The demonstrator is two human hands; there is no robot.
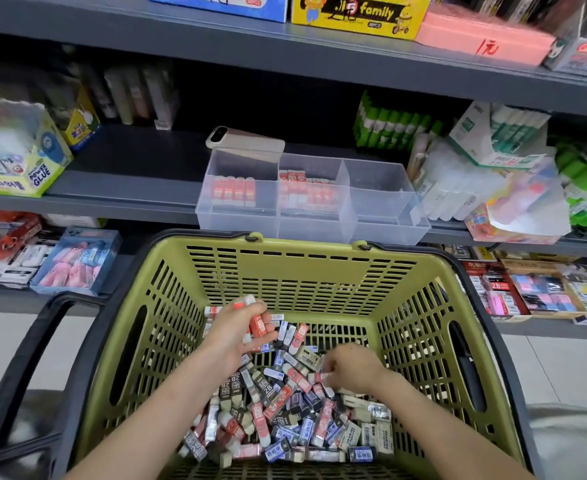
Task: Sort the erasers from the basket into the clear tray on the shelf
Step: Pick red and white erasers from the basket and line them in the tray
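The green basket (pixel 285 271) is showing smooth moulded plastic with a dull sheen. The clear tray (pixel 382 209) is looking like frosted see-through plastic. The erasers (pixel 285 403) are gleaming in glossy printed sleeves. The shelf (pixel 129 181) is looking matt grey.

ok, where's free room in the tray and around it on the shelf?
Free: tray right compartment, empty; front of left compartment, before the erasers; bare shelf between glue box and tray. Crowded: middle compartment, mostly filled; packs crowd the tray's right wall; phone at its back-left rim.
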